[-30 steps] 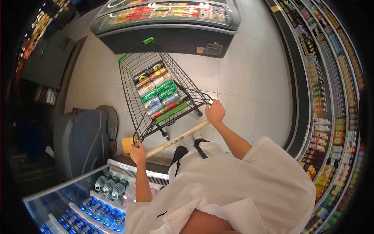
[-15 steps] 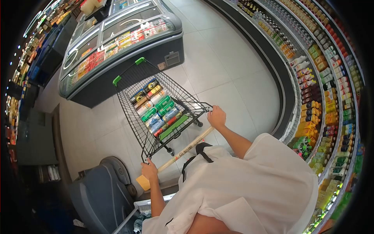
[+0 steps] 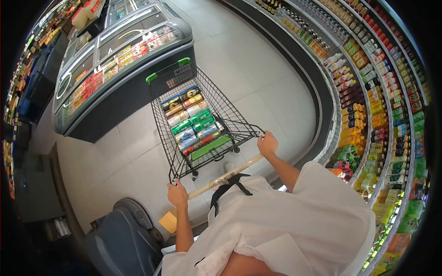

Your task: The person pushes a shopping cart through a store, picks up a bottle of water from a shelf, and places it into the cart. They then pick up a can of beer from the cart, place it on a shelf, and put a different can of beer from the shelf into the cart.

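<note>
A black wire shopping cart (image 3: 216, 92) stands in front of me, with green caps on its far corners. My left hand (image 3: 177, 194) is closed around the left end of its pale handlebar (image 3: 225, 176). At the other end, my right hand (image 3: 268, 144) grips the same bar. Several drink cans (image 3: 195, 120) lie in rows in the basket, in green, blue, red, gold, white and black. Nearer to me, a green panel (image 3: 211, 148) crosses the cart.
A glass-topped chest freezer (image 3: 124, 78) with packaged goods stands ahead to the left, close to the cart's far end. Curved shelves of bottles (image 3: 354, 115) run along the right. A dark grey rounded machine (image 3: 122, 237) is at lower left, beside a yellow card (image 3: 168, 222).
The cart has turned, its far end swinging right relative to my view, and both hands have gone with the handlebar. The freezer has shifted left in view.
</note>
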`<state>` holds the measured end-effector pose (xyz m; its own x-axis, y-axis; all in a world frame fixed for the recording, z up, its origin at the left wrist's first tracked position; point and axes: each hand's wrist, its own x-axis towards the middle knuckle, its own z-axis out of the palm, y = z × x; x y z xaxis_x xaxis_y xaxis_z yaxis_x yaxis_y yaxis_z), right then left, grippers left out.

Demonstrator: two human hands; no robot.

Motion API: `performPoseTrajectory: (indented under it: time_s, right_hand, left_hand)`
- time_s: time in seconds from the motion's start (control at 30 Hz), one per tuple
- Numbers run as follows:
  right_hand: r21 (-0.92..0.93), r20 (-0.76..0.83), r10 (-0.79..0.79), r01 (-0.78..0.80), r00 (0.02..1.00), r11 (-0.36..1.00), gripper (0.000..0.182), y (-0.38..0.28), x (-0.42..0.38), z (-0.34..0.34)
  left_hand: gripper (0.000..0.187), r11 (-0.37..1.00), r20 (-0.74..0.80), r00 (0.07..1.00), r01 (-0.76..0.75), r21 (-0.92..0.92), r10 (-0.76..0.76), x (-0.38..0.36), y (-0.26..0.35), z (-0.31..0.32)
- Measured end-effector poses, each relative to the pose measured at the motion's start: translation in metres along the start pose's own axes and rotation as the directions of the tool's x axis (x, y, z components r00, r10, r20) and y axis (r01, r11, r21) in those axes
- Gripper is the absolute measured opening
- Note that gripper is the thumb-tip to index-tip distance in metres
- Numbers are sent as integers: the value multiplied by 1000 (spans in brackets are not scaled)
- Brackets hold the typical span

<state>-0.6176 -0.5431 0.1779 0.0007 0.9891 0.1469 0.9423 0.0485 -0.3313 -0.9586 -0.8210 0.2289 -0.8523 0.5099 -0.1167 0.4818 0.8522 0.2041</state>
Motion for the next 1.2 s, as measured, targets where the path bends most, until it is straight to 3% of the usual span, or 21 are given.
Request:
performPoseTrajectory:
  time_s: [0.1, 0.13, 0.4, 0.57, 0.6, 0.8, 1.03, 1.07, 1.2]
  right_hand:
    - [-26, 50, 105, -104, 993, 994, 28, 17, 4, -26]
    - [-4, 71, 111, -111, 991, 994, 29, 47, -5, -47]
    - [-13, 17, 278, -278, 960, 960, 30, 91, -8, -64]
    - [-68, -23, 433, -434, 901, 898, 34, 82, 25, -53]
    - [-48, 1, 404, -404, 915, 914, 34, 113, -2, -77]
    - [-63, -98, 493, -500, 864, 864, 52, 106, 28, -61]
    - [-10, -54, 532, -533, 845, 846, 61, 175, 74, -82]
    - [-23, -22, 542, -543, 840, 839, 62, 188, 113, -75]
    - [45, -52, 539, -537, 841, 843, 62, 226, 163, -74]
  left_hand:
    - [50, 999, 16, 1000, -18, 37, 17, -6, 26, -18]
    - [47, 998, -8, 1000, -20, 58, 21, -45, 36, -28]
    - [41, 983, 0, 988, -155, 100, 156, -23, 101, -28]
    - [42, 954, 13, 960, -278, 116, 278, 64, 179, -18]
    - [42, 962, -11, 970, -240, 132, 244, 4, 166, -28]
    - [40, 933, 78, 936, -350, 80, 344, 83, 221, -3]
    - [38, 919, 80, 949, -317, 235, 306, 45, 304, 16]
    - [37, 910, 114, 946, -322, 261, 302, 61, 342, 24]
    - [36, 913, 115, 957, -290, 287, 267, 46, 391, 44]
